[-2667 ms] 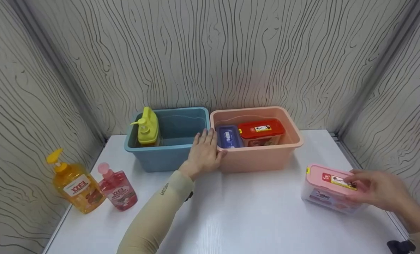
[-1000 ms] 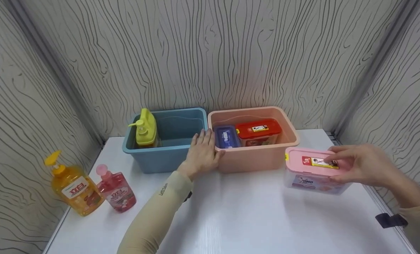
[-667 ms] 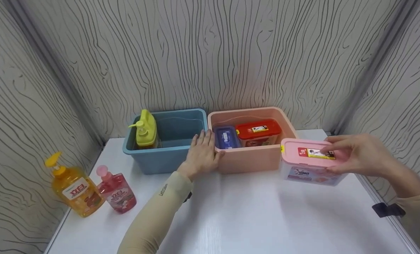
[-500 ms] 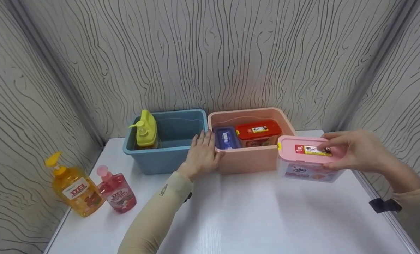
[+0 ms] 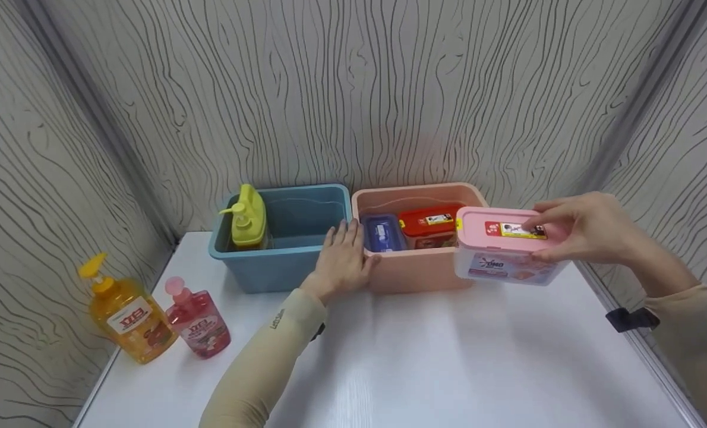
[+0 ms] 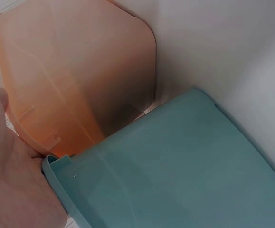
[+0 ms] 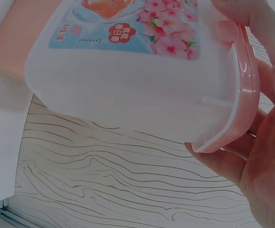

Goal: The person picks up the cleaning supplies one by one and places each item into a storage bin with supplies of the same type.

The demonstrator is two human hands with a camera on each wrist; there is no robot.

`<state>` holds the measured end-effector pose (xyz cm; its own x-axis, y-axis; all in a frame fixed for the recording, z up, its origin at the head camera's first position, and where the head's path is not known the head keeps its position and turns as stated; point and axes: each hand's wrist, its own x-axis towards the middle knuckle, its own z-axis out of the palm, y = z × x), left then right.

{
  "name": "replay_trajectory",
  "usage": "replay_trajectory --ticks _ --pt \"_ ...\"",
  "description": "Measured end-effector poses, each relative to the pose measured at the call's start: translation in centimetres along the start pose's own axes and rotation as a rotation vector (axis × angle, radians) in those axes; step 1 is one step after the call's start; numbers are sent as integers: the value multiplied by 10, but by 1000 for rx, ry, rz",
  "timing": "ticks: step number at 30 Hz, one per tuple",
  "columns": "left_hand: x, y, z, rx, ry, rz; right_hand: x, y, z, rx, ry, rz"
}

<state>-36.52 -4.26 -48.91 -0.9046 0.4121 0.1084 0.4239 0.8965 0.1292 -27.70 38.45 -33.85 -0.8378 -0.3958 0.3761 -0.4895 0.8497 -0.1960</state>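
A white table carries a blue bin beside a peach bin, and, toward its left edge, an orange bottle and a pink bottle.

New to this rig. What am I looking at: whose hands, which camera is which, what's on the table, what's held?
No robot here: it's a person working bare-handed. The head view comes from a camera worn on the head, looking forward and down. The left wrist and right wrist views are close-ups from a camera on each wrist.

On the table stand a blue bin with a yellow bottle inside, and beside it a pink bin holding a blue tub and a red tub. To the left are an orange bottle and a pink bottle.

The left hand rests where the bins meet. The right hand grips a pink tub by its lid.
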Motion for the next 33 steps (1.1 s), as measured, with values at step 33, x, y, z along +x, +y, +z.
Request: replay_trajectory --ticks 33 --pt "3 1 -1 23 -15 -10 102 2 39 63 -119 141"
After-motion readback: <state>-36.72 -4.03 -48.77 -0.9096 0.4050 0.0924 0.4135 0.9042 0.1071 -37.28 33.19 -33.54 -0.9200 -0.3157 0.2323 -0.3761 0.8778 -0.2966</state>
